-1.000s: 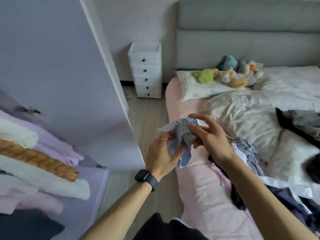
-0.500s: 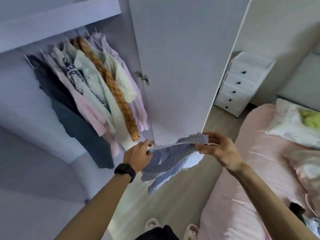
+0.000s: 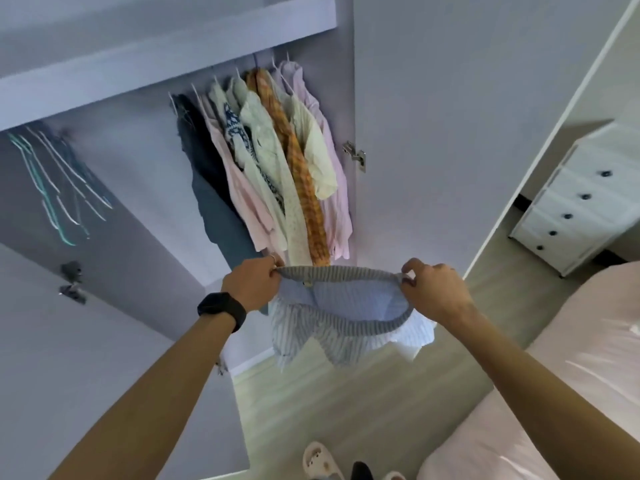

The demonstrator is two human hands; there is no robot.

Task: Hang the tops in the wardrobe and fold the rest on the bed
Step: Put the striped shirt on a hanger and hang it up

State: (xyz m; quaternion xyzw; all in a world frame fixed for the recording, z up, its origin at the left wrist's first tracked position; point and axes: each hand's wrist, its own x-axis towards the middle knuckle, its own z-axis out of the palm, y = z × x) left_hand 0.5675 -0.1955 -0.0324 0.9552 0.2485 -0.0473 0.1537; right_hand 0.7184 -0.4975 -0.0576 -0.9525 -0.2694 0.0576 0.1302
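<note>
Blue striped top (image 3: 341, 306) held in the air before the open wardrobe (image 3: 138, 74), just below the hung tops (image 3: 277, 161). Left hand (image 3: 251, 285) and right hand (image 3: 434, 292) each pinch one end of its ribbed edge, fingers (image 3: 411, 270) curled tight on the cloth; the body sags between. No hanger in it yet. Risk: bare hangers (image 3: 52, 181) hang well apart to the left. Freeing one hand to reach them leaves a single small pinch, so the top could slip to the floor (image 3: 346, 403) or bunch.
</note>
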